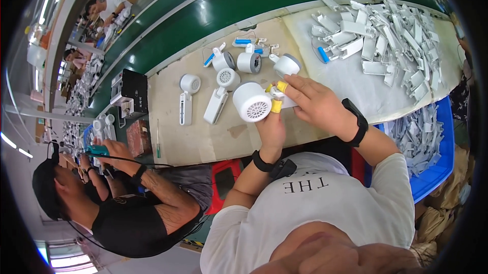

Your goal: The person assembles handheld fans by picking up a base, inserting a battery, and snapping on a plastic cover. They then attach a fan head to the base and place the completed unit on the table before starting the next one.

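Observation:
A white handheld fan (251,102) with a round grille is held between my two hands above the table. My left hand (271,130) grips it from below near the neck, with a yellow cover on the thumb. From the right, my right hand (317,105) closes round the handle side, a yellow cover on a finger. The fingers hide most of the handle. Just beyond my hands lies another fan head (287,65). To the left are a fan with a grille (228,78) above a white handle (216,106), and a smaller-looking fan (190,83).
A pile of white plastic handle shells (386,40) covers the table's right side; a blue bin (445,144) below holds more. Blue cylindrical cells (323,54) lie nearby. At left are a screwdriver (158,144), a black box (133,93) and a co-worker (137,213) holding a teal tool.

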Action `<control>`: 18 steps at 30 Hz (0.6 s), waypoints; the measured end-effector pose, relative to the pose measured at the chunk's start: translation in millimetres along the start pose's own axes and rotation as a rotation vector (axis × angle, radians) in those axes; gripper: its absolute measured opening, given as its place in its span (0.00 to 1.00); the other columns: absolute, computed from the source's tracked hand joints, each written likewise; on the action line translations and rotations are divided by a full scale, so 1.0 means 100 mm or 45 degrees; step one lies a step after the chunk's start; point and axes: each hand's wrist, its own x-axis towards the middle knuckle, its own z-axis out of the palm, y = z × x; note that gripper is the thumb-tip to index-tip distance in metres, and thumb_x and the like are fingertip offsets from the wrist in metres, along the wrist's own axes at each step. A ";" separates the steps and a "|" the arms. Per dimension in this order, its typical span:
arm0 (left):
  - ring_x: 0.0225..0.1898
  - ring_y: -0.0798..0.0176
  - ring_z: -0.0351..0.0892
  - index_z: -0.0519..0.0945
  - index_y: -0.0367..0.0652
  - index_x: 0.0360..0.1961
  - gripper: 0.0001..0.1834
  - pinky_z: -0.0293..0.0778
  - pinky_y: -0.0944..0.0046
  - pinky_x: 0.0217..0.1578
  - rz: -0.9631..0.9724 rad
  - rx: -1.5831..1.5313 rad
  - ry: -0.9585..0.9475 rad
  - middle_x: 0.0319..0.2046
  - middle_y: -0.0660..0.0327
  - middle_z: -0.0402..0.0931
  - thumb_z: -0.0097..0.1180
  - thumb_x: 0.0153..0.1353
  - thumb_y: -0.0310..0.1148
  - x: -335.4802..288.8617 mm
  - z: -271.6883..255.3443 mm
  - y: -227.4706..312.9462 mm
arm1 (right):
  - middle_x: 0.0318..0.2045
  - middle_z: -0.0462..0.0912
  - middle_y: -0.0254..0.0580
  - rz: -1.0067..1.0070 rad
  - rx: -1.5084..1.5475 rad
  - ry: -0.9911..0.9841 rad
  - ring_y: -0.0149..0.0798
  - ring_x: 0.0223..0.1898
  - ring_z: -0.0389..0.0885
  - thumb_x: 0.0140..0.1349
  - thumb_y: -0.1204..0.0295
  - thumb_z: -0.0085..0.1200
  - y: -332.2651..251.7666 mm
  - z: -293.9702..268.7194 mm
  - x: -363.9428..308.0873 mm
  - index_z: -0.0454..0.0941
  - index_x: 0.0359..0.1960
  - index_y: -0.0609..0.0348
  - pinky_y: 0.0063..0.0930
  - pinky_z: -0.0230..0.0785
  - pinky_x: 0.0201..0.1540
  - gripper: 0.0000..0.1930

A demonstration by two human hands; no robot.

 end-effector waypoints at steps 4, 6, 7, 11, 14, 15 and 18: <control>0.51 0.60 0.70 0.64 0.33 0.54 0.21 0.68 0.62 0.51 0.043 0.171 0.064 0.53 0.53 0.68 0.50 0.59 0.23 0.04 -0.02 0.08 | 0.51 0.71 0.47 -0.044 0.167 0.042 0.46 0.46 0.75 0.45 0.75 0.58 0.01 -0.03 0.04 0.66 0.53 0.58 0.31 0.70 0.48 0.28; 0.49 0.57 0.73 0.65 0.32 0.52 0.20 0.70 0.58 0.49 0.071 0.052 -0.116 0.50 0.51 0.69 0.50 0.59 0.23 0.04 0.00 0.21 | 0.48 0.73 0.47 0.186 0.492 -0.037 0.42 0.45 0.76 0.49 0.72 0.58 0.11 -0.01 -0.08 0.66 0.52 0.60 0.29 0.69 0.47 0.26; 0.49 0.57 0.73 0.65 0.32 0.52 0.20 0.70 0.58 0.49 0.081 0.054 -0.111 0.50 0.51 0.69 0.50 0.59 0.23 0.06 -0.02 0.24 | 0.46 0.74 0.46 0.408 0.825 -0.131 0.38 0.43 0.76 0.53 0.70 0.57 0.13 -0.02 -0.11 0.66 0.52 0.61 0.27 0.69 0.45 0.25; 0.46 0.51 0.74 0.64 0.33 0.53 0.21 0.73 0.49 0.47 0.112 -0.035 -0.062 0.47 0.49 0.69 0.50 0.58 0.24 0.13 -0.04 0.25 | 0.36 0.77 0.43 0.795 1.494 -0.274 0.28 0.35 0.75 0.58 0.62 0.55 0.06 0.01 -0.12 0.68 0.45 0.66 0.23 0.68 0.38 0.21; 0.46 0.50 0.74 0.62 0.35 0.54 0.22 0.73 0.46 0.47 0.155 -0.118 -0.033 0.47 0.49 0.69 0.50 0.58 0.24 0.11 0.01 0.25 | 0.34 0.77 0.40 0.676 1.233 -0.059 0.27 0.34 0.74 0.59 0.63 0.55 -0.08 0.01 -0.12 0.69 0.44 0.66 0.21 0.67 0.37 0.20; 0.46 0.50 0.74 0.61 0.35 0.55 0.23 0.73 0.46 0.47 0.181 -0.129 -0.023 0.47 0.49 0.69 0.50 0.58 0.24 0.11 0.02 0.26 | 0.34 0.77 0.40 0.672 1.237 -0.059 0.27 0.34 0.74 0.59 0.63 0.55 -0.06 0.00 -0.10 0.69 0.44 0.66 0.21 0.67 0.37 0.20; 0.46 0.50 0.74 0.61 0.35 0.54 0.23 0.73 0.45 0.47 0.175 -0.090 -0.039 0.48 0.49 0.69 0.50 0.58 0.25 0.14 -0.03 0.27 | 0.35 0.77 0.39 0.679 1.230 -0.190 0.27 0.34 0.74 0.60 0.62 0.54 -0.04 -0.04 -0.09 0.69 0.44 0.66 0.20 0.67 0.37 0.19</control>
